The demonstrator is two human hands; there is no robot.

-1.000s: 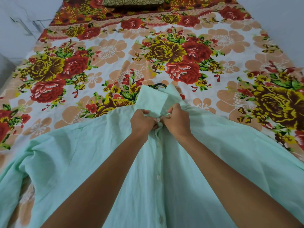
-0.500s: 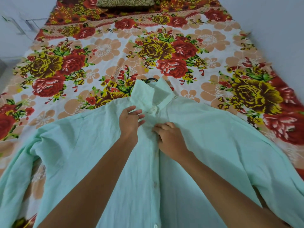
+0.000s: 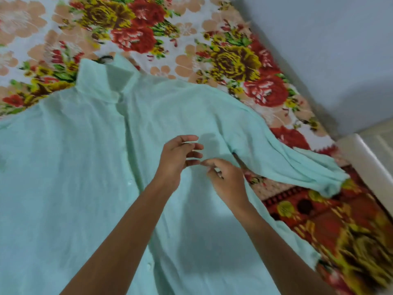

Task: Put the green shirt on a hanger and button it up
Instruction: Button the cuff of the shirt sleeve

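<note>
A green shirt (image 3: 80,167) lies front-up on a floral bedsheet (image 3: 234,60), its hanger hook (image 3: 105,58) peeping past the collar (image 3: 102,81). Both hands, left hand (image 3: 177,158) and right hand (image 3: 227,182), hover above it, fingers loose, gripping nothing (placket apparently closed; buttoning looks nearly finished).

Only a bit of the hanger's hook (image 3: 105,58) is seen past the green shirt (image 3: 70,145) collar; the rest is buried under it. The shirt's left side is cropped, buttons pretty smeared.
</note>
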